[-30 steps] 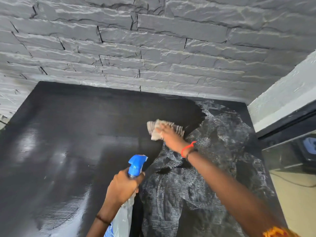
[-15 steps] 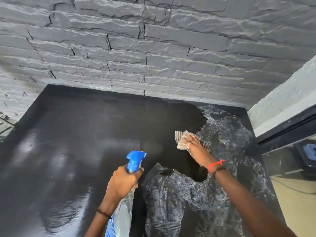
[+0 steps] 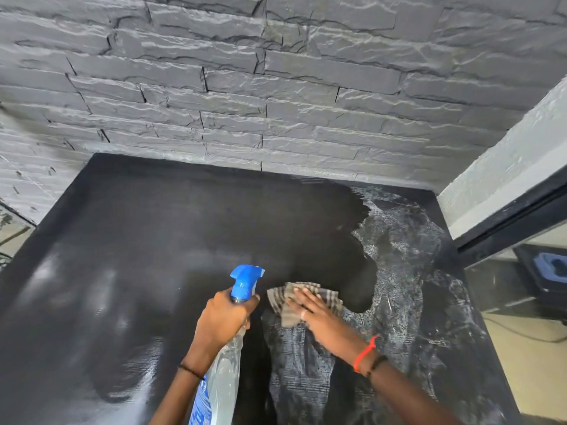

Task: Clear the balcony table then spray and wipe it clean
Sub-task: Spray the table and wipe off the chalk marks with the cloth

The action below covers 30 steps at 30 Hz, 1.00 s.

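Single head-worn wide-angle view, steeply down and forward over the black table (image 3: 153, 240), close, stone wall (image 3: 276, 87) ahead.

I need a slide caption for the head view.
Right hand presses cloth on black table; left hand holds spray bottle.

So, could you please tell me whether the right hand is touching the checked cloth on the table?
Touching. The head view shows the right hand lying flat on the checked cloth, straight fingers spread over it, pressing it onto the black table.
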Available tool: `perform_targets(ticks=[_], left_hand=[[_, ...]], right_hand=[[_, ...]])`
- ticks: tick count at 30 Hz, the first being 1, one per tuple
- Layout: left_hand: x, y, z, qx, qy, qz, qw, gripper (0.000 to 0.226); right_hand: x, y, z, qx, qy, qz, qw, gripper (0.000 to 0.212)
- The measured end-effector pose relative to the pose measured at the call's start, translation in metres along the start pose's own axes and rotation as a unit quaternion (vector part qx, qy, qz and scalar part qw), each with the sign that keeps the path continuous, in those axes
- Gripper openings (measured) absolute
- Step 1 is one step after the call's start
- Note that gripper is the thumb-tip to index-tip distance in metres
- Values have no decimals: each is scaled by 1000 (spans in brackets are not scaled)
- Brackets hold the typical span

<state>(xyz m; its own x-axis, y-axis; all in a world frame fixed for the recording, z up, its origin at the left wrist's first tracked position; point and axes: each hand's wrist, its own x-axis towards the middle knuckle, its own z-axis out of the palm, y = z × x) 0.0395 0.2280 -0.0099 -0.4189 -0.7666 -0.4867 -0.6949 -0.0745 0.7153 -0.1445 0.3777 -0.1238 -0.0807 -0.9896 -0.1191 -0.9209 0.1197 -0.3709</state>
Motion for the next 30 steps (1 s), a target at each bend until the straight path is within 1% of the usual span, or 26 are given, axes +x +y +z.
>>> perform_targets(ticks=[2, 4, 7, 9, 12, 17, 22, 26, 30], left_hand=[[-9, -5, 0, -1, -4, 6, 1000, 28], [-19, -11, 2, 1, -13, 10, 1000, 29], [-36, -23, 7, 21, -33, 11, 999, 29], [-48, -34, 13, 35, -49, 10, 998, 28], [-65, -49, 23, 48, -58, 6, 997, 27], [-86, -70, 34, 63, -27, -18, 997, 30], [-114, -76, 47, 71, -81, 20, 994, 29], [-142, -79, 59, 95, -110, 27, 989, 32], [-165, -81, 72, 117, -133, 26, 984, 33]], right_hand=[[-23, 26, -7, 4, 4, 34, 999, 85], [-35, 64, -11, 19, 7, 88, 996, 78], [-25, 97, -19, 6, 17, 138, 990, 74], [-8, 102, -19, -4, 24, 151, 988, 67], [12, 104, -15, -14, 29, 160, 987, 65], [17, 104, -12, -29, 20, 185, 982, 65], [20, 105, -18, -29, -3, 195, 980, 66], [23, 103, -20, -28, -26, 202, 979, 70], [23, 95, -26, -41, -31, 210, 976, 67]])
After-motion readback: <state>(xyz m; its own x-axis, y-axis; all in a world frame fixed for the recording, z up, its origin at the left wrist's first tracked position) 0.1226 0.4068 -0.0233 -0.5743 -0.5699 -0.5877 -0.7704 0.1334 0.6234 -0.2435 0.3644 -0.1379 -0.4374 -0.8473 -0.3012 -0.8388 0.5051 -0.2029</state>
